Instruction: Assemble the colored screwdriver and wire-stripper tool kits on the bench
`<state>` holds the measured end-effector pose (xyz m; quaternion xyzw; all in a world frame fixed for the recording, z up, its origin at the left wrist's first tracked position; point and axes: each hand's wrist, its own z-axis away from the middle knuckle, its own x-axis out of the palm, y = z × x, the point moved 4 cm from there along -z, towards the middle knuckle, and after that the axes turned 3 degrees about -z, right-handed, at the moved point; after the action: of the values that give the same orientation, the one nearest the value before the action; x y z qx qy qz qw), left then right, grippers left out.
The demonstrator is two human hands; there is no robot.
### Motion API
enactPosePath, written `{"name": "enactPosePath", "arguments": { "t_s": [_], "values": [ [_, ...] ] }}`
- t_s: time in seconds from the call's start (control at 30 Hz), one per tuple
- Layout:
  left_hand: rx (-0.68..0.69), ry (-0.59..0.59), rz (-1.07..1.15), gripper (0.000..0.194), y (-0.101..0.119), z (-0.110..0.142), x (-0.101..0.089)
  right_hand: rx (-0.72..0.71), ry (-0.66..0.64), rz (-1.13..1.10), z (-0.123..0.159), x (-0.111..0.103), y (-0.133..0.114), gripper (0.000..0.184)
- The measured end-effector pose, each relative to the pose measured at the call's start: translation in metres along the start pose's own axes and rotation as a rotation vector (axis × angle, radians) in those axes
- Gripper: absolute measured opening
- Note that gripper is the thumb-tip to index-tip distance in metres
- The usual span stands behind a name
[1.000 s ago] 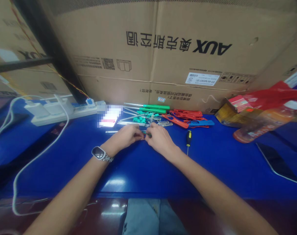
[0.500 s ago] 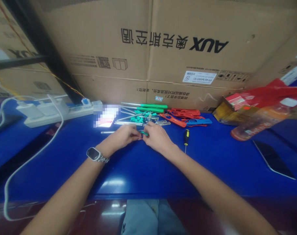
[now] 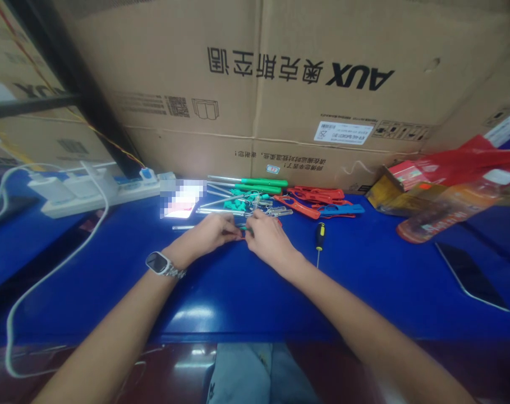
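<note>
My left hand (image 3: 215, 233) and my right hand (image 3: 266, 233) meet over the blue table, fingertips pinched close together. Between them shows a small green piece (image 3: 243, 228) with a bit of red beside it; fingers cover most of it, so its kind is unclear. A thin silver rod (image 3: 182, 228) sticks out to the left from behind my left hand. Just beyond the hands lie small green plastic parts (image 3: 233, 203), clear plastic pieces (image 3: 280, 211) and silver rods with green handles (image 3: 265, 183). Right of my right hand is a black-and-yellow screwdriver (image 3: 320, 235).
Red plastic pieces (image 3: 317, 195) and a blue one (image 3: 342, 209) lie at the back. A lit phone (image 3: 185, 202) and a white power strip (image 3: 141, 193) are left. Rightward are a drink bottle (image 3: 448, 207) and a dark phone (image 3: 469, 275). A cardboard box (image 3: 288, 112) stands behind.
Both hands stay nearly in place, fingers shifting slightly around the small piece. Less of the green shows, and some red now appears beside my right hand.
</note>
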<state>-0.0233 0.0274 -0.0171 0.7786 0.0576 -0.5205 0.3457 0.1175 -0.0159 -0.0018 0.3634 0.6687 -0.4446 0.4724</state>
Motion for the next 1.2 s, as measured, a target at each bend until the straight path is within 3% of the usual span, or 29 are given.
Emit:
{"name": "enactPosePath", "arguments": {
  "t_s": [0.37,0.9,1.07,1.2],
  "values": [
    [0.035,0.009,0.014,0.015,0.0,0.001,-0.001,0.02,-0.011,-0.01,0.0,0.0,-0.002,0.021],
    [0.084,0.033,-0.093,0.011,-0.001,0.001,-0.003,-0.062,-0.054,0.148,-0.002,-0.005,-0.012,0.027],
    [0.037,0.067,-0.126,0.007,0.005,0.001,-0.006,-0.058,-0.002,0.07,-0.003,-0.001,-0.003,0.024],
    [0.022,0.068,-0.235,0.016,0.011,0.001,-0.007,-0.029,0.072,-0.057,-0.005,0.006,0.008,0.017]
  ]
}}
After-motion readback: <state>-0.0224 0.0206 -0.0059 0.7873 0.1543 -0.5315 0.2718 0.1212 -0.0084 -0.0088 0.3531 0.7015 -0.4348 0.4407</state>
